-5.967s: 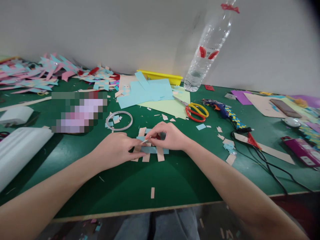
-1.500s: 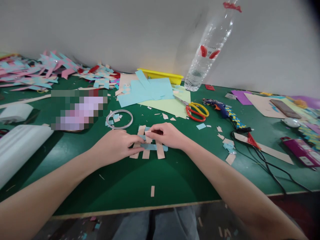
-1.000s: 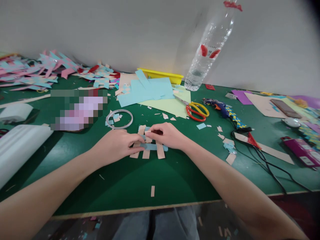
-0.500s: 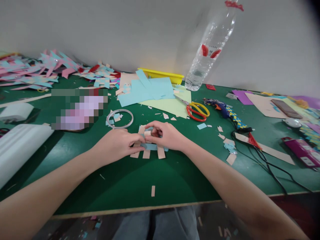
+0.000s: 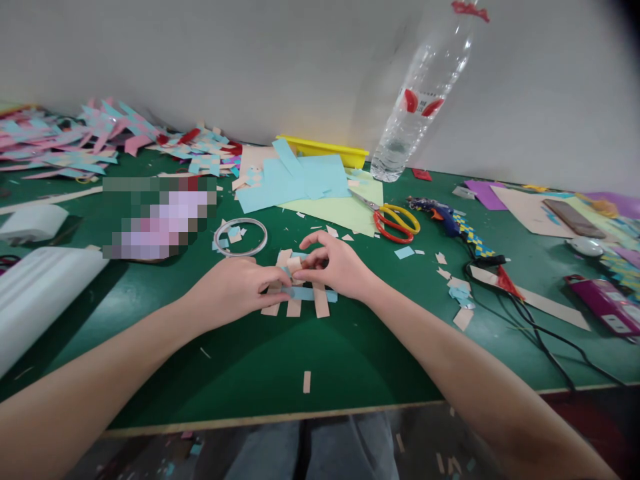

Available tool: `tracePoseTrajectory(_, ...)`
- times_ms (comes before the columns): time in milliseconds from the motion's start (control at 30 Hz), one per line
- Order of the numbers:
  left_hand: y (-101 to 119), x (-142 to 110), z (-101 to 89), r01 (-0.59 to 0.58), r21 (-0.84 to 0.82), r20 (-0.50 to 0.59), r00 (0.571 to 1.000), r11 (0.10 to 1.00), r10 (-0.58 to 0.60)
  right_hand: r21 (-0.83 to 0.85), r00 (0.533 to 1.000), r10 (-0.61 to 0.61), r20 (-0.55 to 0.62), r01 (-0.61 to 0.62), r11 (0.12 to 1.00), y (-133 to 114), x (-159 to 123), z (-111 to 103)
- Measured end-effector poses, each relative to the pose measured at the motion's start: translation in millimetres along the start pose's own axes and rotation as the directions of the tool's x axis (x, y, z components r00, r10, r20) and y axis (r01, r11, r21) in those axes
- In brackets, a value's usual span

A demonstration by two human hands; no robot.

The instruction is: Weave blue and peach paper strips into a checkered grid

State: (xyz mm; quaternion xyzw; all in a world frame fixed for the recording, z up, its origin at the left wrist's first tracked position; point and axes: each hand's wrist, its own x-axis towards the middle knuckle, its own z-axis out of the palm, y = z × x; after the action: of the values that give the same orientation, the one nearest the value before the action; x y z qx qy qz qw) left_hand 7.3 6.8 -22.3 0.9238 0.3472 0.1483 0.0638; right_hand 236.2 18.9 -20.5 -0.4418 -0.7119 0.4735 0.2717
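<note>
Several cream and light-blue paper strips [image 5: 322,303] lie crossed over one another on the green table in front of me. My left hand [image 5: 245,287] rests on their left side, its thumb and forefinger closed on the strips. One cream strip [image 5: 294,265] is bent up in a curl between my two hands. At the right of that curl is my right hand [image 5: 337,267], its forefinger raised and apart from the thumb. The thumb tip is close to the curl; I cannot make out whether it touches. My hands partly hide the woven part.
Behind the strips lie a tape roll [image 5: 265,237], blue paper sheets [image 5: 310,177] and scissors [image 5: 400,223]. A plastic bottle [image 5: 420,100] stands at the wall. Glue gun [image 5: 450,223] and black cables [image 5: 535,327] are at right. Paper scraps [image 5: 463,297] lie scattered; the table's front edge [image 5: 280,417] is near.
My right hand's forefinger has lifted off the curled cream strip and spread from the thumb. The hand has shifted slightly right, while my left hand has stayed in place.
</note>
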Motion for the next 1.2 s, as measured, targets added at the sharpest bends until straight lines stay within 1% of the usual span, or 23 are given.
tracePoseTrajectory(167, -0.6, -0.7, 0.6, -0.017, 0.021, 0.009, 1.000, 1.000, 0.017, 0.029, 0.999, 0.038, -0.039, -0.037, 0.999, -3.1, -1.6, 4.9)
tracePoseTrajectory(433, -1.9, -0.6, -0.7, 0.000, 0.002, 0.017, 1.000, 1.000, 0.000, 0.003, 0.999, 0.049, -0.015, -0.049, 0.999, -2.5, -1.8, 9.1)
tracePoseTrajectory(500, -2.1, -1.0, -0.9, -0.001, 0.000, 0.028, 1.000, 1.000, 0.001, -0.023, 0.999, 0.044, -0.013, -0.044, 0.999, -2.5, -2.2, 9.2)
tracePoseTrajectory(633, -2.6, -1.3, -0.2, 0.004, 0.013, 0.037, 0.999, 1.000, -0.005, -0.129, 1.000, 0.003, -0.022, -0.006, 0.992, -5.2, -3.4, 8.8)
tracePoseTrajectory(767, -2.4, -0.6, 0.1, 0.001, 0.013, 0.037, 0.999, 1.000, -0.002, -0.161, 0.999, 0.022, -0.026, -0.025, 0.987, -7.4, -3.9, 8.6)
tracePoseTrajectory(1000, -2.5, -0.7, -1.3, -0.016, 0.015, 0.038, 0.999, 1.000, 0.015, -0.184, 0.997, 0.071, 0.017, -0.067, 0.981, -8.5, -3.6, 8.7)
tracePoseTrajectory(1200, -0.9, -0.6, -2.0, 0.006, 0.017, 0.064, 0.998, 1.000, -0.007, -0.274, 0.995, 0.038, 0.089, -0.013, 0.962, -9.9, -3.4, 5.0)
